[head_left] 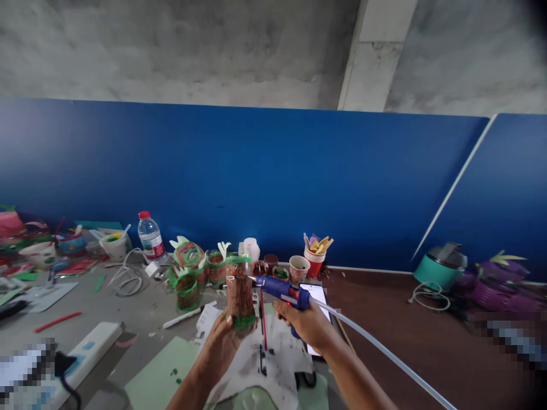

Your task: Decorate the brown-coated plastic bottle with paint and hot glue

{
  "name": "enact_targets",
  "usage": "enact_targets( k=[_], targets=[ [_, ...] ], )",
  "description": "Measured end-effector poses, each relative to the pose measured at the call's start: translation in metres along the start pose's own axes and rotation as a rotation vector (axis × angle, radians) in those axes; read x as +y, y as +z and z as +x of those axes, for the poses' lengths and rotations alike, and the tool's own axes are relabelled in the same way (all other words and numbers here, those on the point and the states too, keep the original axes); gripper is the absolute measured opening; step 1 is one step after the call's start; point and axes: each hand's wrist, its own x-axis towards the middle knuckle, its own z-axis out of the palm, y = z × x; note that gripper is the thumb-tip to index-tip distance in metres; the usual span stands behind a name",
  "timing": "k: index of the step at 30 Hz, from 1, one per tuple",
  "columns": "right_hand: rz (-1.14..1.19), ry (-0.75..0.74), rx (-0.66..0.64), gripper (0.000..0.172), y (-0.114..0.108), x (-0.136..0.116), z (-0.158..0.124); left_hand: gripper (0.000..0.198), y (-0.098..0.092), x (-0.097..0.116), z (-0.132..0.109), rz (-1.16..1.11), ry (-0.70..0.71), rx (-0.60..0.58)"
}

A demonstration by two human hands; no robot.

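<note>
The gun (280,289) is deep blue, and the rod (384,348) behind it is translucent white. The jar (240,293) shows streaky brown between green bands at top and bottom. The paper (243,370) is white, smudged with black; the card (162,370) is pale green, flecked with darker green. The marker (182,319) is white with a black end. The bottle (150,236) is clear, with a red cap and a red-and-white label. The power strip (96,344) is white with light blue patches. The cooker (436,272) is teal, the partition (273,171) plain blue, the wall (171,51) mottled grey.
</note>
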Motion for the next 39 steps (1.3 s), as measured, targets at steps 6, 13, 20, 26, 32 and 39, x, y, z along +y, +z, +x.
enact_targets(
  k=[6, 13, 20, 26, 32, 39],
  targets=[
    [0.014, -0.034, 0.009, 0.042, 0.000, 0.006, 0.003, 0.031, 0.000, 0.000, 0.001, -0.015, -0.023, 0.006],
    [0.053, -0.041, -0.010, 0.045, 0.000, 0.005, 0.004, 0.033, -0.001, 0.001, 0.001, -0.026, -0.048, 0.000],
    [0.052, -0.049, -0.018, 0.045, -0.001, 0.010, 0.005, 0.034, -0.008, -0.001, 0.002, -0.059, -0.070, -0.023],
    [0.060, -0.005, -0.030, 0.047, -0.001, 0.013, 0.007, 0.032, -0.012, -0.002, 0.000, -0.080, -0.079, -0.040],
    [0.092, 0.005, -0.044, 0.047, 0.001, 0.007, 0.005, 0.030, -0.012, 0.001, 0.000, -0.094, -0.089, -0.080],
    [0.112, -0.007, -0.030, 0.047, 0.002, 0.003, 0.002, 0.031, -0.008, 0.003, 0.000, -0.098, -0.093, -0.058]
  ],
)
